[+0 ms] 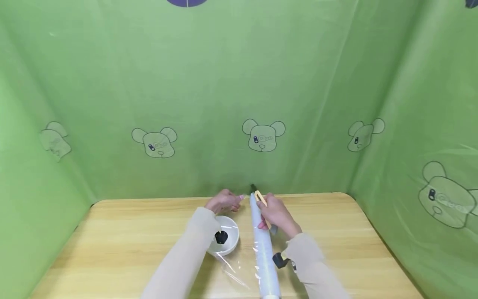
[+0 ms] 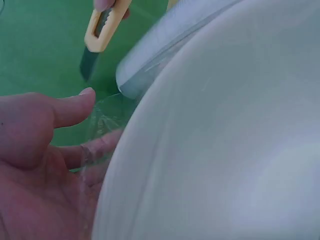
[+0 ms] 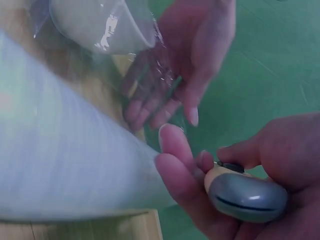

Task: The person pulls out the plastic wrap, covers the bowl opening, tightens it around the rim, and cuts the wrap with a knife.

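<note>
Knife blade at the far end of a film roll; left hand spread behind loose film

Station: wood-grain counter (image 1: 123,236), a green curtain (image 1: 209,83) printed with bear heads along the far side and both flanks. From where I stand, the roll of clear film (image 1: 266,253) lies lengthwise, near to far, just right of the counter's middle. A white bowl (image 1: 234,241) sits left of it, partly hidden by the left sleeve (image 1: 186,253). Clear film (image 1: 235,276) spans the space between roll and bowl.

Right hand (image 1: 277,214): fingers curled round the yellow handle of a utility knife (image 1: 260,197), just right of the roll's far end. Dark blade is out, pointing far. Contact between blade and film: cannot tell.

Left hand (image 1: 225,201): far of the bowl, left of the roll's far end. Well opened, thumb and fingers extended; fingers show through the film, touching or not is unclear. No grip seen.
</note>
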The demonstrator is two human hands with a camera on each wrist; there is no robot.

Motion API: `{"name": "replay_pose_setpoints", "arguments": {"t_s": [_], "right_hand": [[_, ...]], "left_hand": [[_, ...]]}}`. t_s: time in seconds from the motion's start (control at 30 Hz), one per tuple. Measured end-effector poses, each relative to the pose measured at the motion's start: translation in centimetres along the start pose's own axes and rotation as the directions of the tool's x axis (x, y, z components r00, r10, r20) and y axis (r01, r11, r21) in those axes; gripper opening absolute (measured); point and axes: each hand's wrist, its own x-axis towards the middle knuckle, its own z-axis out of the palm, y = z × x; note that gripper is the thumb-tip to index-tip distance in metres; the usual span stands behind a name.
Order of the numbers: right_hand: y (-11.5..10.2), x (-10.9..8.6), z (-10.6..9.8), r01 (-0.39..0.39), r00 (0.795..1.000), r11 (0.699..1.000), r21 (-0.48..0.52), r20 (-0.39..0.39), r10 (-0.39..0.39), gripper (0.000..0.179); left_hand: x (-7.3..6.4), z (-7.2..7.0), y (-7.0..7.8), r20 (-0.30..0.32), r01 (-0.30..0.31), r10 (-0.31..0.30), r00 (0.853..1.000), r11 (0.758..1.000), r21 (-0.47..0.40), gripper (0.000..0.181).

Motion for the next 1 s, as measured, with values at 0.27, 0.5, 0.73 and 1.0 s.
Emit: {"name": "replay_pose_setpoints", "arguments": {"t_s": [0.27, 0.5, 0.73, 1.0], "right_hand": [[-0.4, 0.9, 1.6, -0.031, 0.999, 0.998, -0.059, 0.016, 0.032, 0.023], [-0.6, 1.3, 1.7, -0.038, 0.999, 0.994, -0.101, 0.017, 0.04, 0.031], [-1.2, 1.4, 1.9, -0.054, 0.998, 0.984, -0.17, 0.014, 0.057, 0.044], [-1.6, 2.0, 2.4, -0.077, 0.997, 0.968, -0.24, -0.022, 0.074, 0.053]], "left_hand": [[1.3, 0.4, -1.0, 0.045, 0.05, -0.042, 0.998, 0.981, -0.187, 0.036], [2.4, 0.4, -1.5, 0.152, 0.081, -0.031, 0.988, 0.939, -0.335, 0.042], [2.8, 0.3, -1.7, 0.206, 0.124, -0.033, 0.978, 0.885, -0.449, 0.042], [2.8, 0.5, -1.8, 0.181, 0.118, -0.033, 0.983, 0.87, -0.479, 0.04]]}}
